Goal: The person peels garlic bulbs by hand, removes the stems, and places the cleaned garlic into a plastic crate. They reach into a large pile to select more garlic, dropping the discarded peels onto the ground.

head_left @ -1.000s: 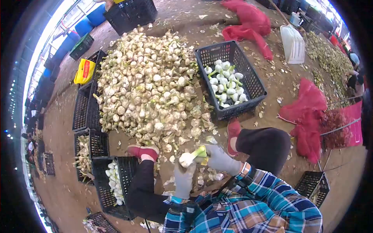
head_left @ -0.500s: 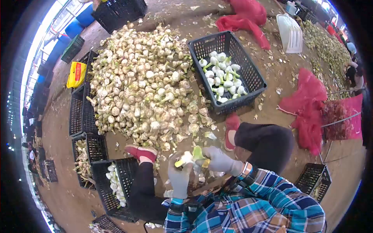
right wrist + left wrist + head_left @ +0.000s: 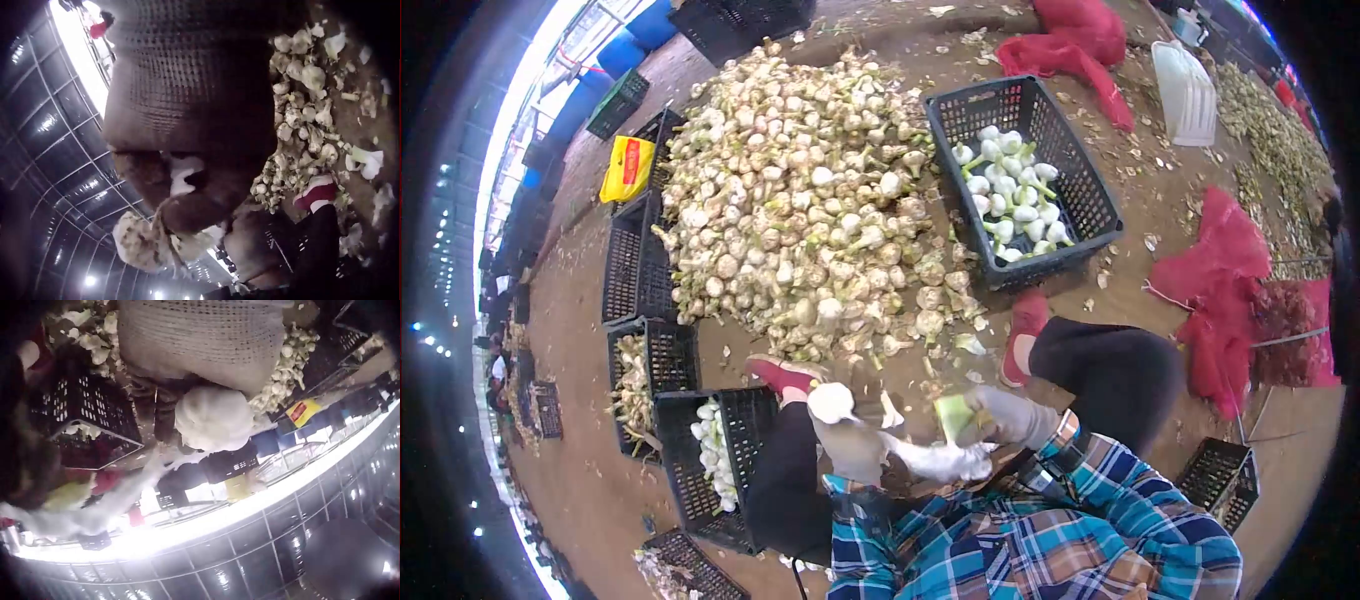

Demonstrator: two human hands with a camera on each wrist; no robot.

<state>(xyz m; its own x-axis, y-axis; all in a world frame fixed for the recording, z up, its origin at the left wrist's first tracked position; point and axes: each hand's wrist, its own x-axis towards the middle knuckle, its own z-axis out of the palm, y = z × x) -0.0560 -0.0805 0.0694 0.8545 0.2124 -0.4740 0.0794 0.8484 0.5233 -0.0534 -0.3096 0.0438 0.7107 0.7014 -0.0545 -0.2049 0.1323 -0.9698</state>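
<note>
The gloved left hand (image 3: 852, 448) grips a smooth white garlic bulb (image 3: 832, 402); in the left wrist view the bulb (image 3: 215, 419) sits against the glove (image 3: 200, 344). Slightly to its right, the gloved right hand (image 3: 1018, 416) pinches a green stem piece (image 3: 953, 418). A blurred white strip of peel (image 3: 940, 460) hangs between the two hands. In the right wrist view the bare-looking fingertips of the right hand (image 3: 187, 112) curl round pale material, and a mottled pale piece (image 3: 137, 240) shows beyond them.
A large garlic heap (image 3: 800, 200) lies ahead. Right of it stands a black crate (image 3: 1050, 255) with white bulbs. More crates (image 3: 730, 470) line the left, one holding white bulbs. Red netting (image 3: 1215, 270) lies at the right. Red shoes (image 3: 1028, 325) flank the hands.
The hands have moved apart, and the stem piece in the right hand now stands away from the bulb. White peel stretches below them. The head view has shifted, moving the scene slightly right.
</note>
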